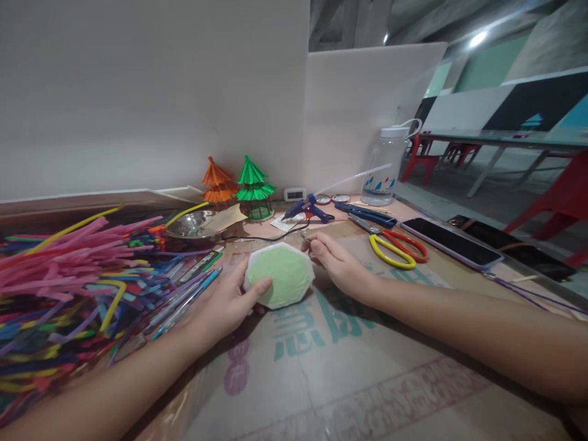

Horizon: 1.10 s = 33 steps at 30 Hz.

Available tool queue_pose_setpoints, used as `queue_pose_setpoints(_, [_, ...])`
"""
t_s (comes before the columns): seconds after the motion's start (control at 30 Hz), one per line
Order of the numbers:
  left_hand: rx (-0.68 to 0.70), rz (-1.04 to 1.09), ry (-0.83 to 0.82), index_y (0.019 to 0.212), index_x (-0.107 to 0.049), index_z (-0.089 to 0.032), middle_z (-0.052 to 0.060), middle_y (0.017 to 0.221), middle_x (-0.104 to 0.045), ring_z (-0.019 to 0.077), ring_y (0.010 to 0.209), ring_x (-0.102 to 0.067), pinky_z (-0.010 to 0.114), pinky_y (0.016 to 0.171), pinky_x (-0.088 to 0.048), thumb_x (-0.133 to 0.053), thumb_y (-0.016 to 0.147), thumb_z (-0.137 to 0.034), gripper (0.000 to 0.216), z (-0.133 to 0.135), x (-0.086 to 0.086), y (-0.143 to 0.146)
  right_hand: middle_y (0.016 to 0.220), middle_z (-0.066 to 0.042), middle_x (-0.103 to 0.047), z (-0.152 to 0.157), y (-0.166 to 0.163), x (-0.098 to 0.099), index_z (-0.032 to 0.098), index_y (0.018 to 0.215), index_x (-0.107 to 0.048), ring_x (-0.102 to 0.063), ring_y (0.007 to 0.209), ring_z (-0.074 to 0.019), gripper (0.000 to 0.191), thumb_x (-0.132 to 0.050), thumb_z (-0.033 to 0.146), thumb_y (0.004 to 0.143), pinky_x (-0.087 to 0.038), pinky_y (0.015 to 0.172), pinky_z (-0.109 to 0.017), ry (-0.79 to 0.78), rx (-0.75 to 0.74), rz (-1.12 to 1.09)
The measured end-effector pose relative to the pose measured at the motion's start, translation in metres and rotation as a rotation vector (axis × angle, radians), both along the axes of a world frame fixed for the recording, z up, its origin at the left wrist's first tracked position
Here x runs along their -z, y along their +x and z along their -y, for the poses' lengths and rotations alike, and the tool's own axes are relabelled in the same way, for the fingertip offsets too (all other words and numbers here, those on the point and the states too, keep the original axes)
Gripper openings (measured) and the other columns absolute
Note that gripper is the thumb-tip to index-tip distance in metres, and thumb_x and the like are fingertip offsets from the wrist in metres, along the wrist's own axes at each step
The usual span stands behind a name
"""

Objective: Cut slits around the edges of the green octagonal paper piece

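Observation:
My left hand [227,303] grips a pale green octagonal foam piece [282,274] with a white rim, thumb pressed on its face, holding it tilted just above the cardboard sheet [331,367]. My right hand [337,263] rests at the octagon's right edge with fingers curled. Its fingertips pinch a thin metal object I cannot make out, near a black cable. A blue hot glue gun [309,209] lies just beyond the hands.
A heap of coloured pipe cleaners [64,288] fills the left. Behind stand orange [218,181] and green [253,187] paper pagodas and a metal bowl [193,225]. Yellow-red scissors [395,247], blue pliers [365,214], phones [448,242] and a water jug [384,164] lie to the right.

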<state>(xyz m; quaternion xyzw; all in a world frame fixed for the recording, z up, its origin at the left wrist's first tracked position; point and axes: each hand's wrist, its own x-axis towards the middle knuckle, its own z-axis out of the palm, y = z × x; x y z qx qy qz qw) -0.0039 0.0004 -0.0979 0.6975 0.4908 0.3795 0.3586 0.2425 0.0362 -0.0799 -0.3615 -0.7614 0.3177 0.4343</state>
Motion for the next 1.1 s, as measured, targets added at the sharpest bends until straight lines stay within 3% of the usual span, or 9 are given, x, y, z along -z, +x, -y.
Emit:
queue_pose_setpoints(0.13, [-0.033,0.104,-0.004,0.129,-0.053,-0.019,0.006,0.097,-0.068,0.0163,0.063,-0.066,0.027,0.054,-0.055,-0.064,0.087,-0.055,0.057,-0.006,-0.002,0.000,0.069,0.005,-0.040,-0.010,0.004,0.007,0.019,0.104,-0.056,-0.040,0.063,-0.0143,0.038,-0.033,0.050,0.104,-0.034,0.061,-0.028,-0.042,-0.008,-0.076])
queue_pose_setpoints(0.3, [-0.062,0.223,0.041,0.122,-0.057,-0.015,0.009,0.105,-0.070,0.0210,0.084,-0.069,0.034,0.070,-0.061,-0.069,0.082,-0.055,0.058,-0.012,-0.006,0.004,0.077,0.001,-0.051,-0.008,0.005,0.003,0.019,0.107,-0.058,-0.049,0.071,-0.0157,0.036,-0.036,0.047,0.103,-0.038,0.067,-0.029,0.032,0.032,0.021])
queue_pose_setpoints(0.53, [-0.078,0.149,0.103,0.115,-0.062,-0.015,0.011,0.106,-0.073,0.0255,0.095,-0.069,0.037,0.080,-0.059,-0.070,0.080,-0.054,0.053,-0.012,-0.008,0.003,0.087,-0.004,-0.062,0.003,0.005,-0.004,0.018,0.111,-0.058,-0.056,0.081,-0.0186,0.031,-0.038,0.040,0.103,-0.042,0.072,-0.030,0.078,0.037,0.121])
queue_pose_setpoints(0.67, [-0.080,0.113,0.067,0.123,-0.060,-0.015,0.010,0.105,-0.072,0.0238,0.091,-0.069,0.030,0.068,-0.059,-0.067,0.083,-0.057,0.058,-0.011,-0.005,0.000,0.089,-0.004,-0.063,0.004,-0.001,-0.005,0.018,0.108,-0.058,-0.057,0.081,-0.0182,0.028,-0.049,0.042,0.097,-0.044,0.072,-0.030,0.009,-0.029,0.066])
queue_pose_setpoints(0.83, [-0.012,0.022,-0.063,0.126,-0.058,-0.020,0.000,0.079,-0.066,0.0103,0.046,-0.057,0.020,0.039,-0.045,-0.062,0.086,-0.062,0.058,-0.006,0.000,-0.006,0.073,0.002,-0.052,0.006,-0.007,-0.006,0.021,0.085,-0.054,-0.049,0.068,-0.0146,0.016,-0.052,0.035,0.091,-0.039,0.061,-0.026,-0.058,-0.060,0.009])
queue_pose_setpoints(0.97, [0.013,-0.001,-0.052,0.121,-0.061,-0.020,0.000,0.084,-0.066,0.0080,0.044,-0.055,0.021,0.040,-0.047,-0.062,0.086,-0.061,0.054,-0.003,-0.003,-0.006,0.070,0.002,-0.049,0.010,-0.005,-0.008,0.021,0.082,-0.052,-0.046,0.065,-0.0140,0.019,-0.051,0.036,0.093,-0.035,0.059,-0.026,-0.015,-0.045,0.032])
queue_pose_setpoints(1.1, [-0.036,0.017,-0.040,0.118,-0.061,-0.018,0.002,0.086,-0.068,0.0105,0.053,-0.060,0.021,0.046,-0.050,-0.067,0.085,-0.055,0.050,-0.003,-0.006,0.000,0.081,-0.002,-0.056,0.009,-0.001,-0.010,0.020,0.095,-0.057,-0.051,0.075,-0.0167,0.029,-0.046,0.047,0.098,-0.040,0.067,-0.028,0.007,-0.044,-0.010])
